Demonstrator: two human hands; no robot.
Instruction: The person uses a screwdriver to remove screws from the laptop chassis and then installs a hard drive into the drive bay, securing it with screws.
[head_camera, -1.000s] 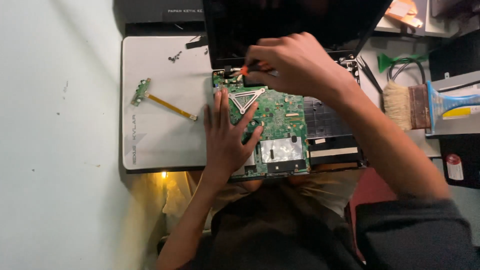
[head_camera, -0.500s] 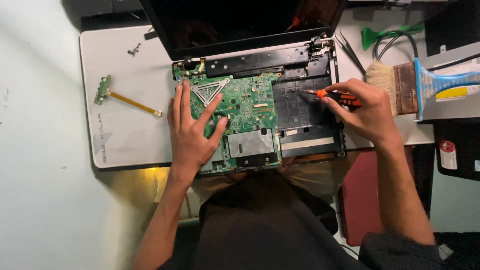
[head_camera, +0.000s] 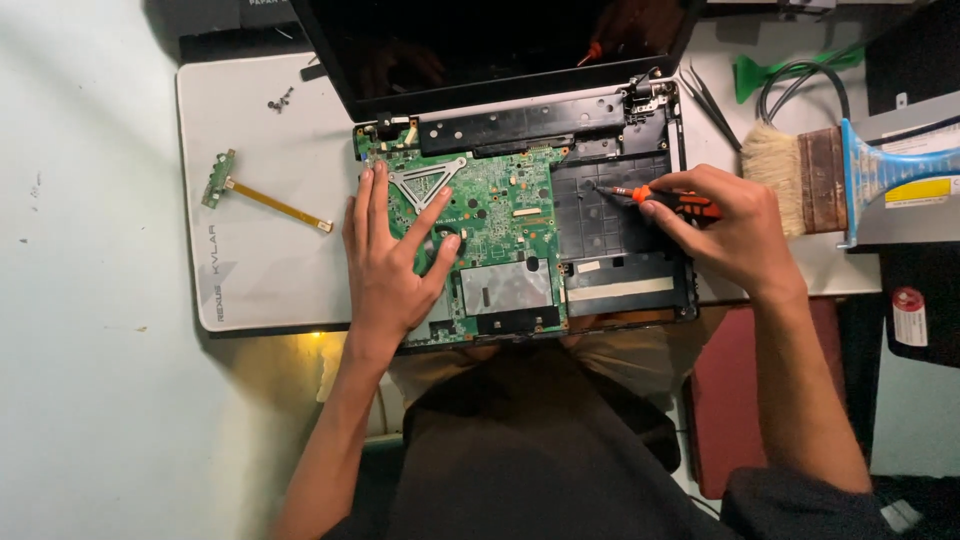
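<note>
An opened laptop lies on a white mat (head_camera: 250, 130), its black base (head_camera: 620, 240) exposed and its dark screen (head_camera: 490, 40) tilted back. A green motherboard (head_camera: 500, 210) fills the left half of the base. My left hand (head_camera: 385, 265) rests flat on the board's left side, fingers spread. My right hand (head_camera: 730, 225) grips an orange-handled screwdriver (head_camera: 655, 195); its tip points left at the black plastic tray beside the board.
A small green circuit strip with a flat tan cable (head_camera: 260, 195) and loose screws (head_camera: 280, 98) lie on the mat at left. A wide brush with a blue handle (head_camera: 830, 180), tweezers (head_camera: 705, 100) and a green pry tool (head_camera: 790, 65) sit at right.
My right hand has moved from the board's top left corner across to the right side of the base, carrying the screwdriver. My left hand stays on the board.
</note>
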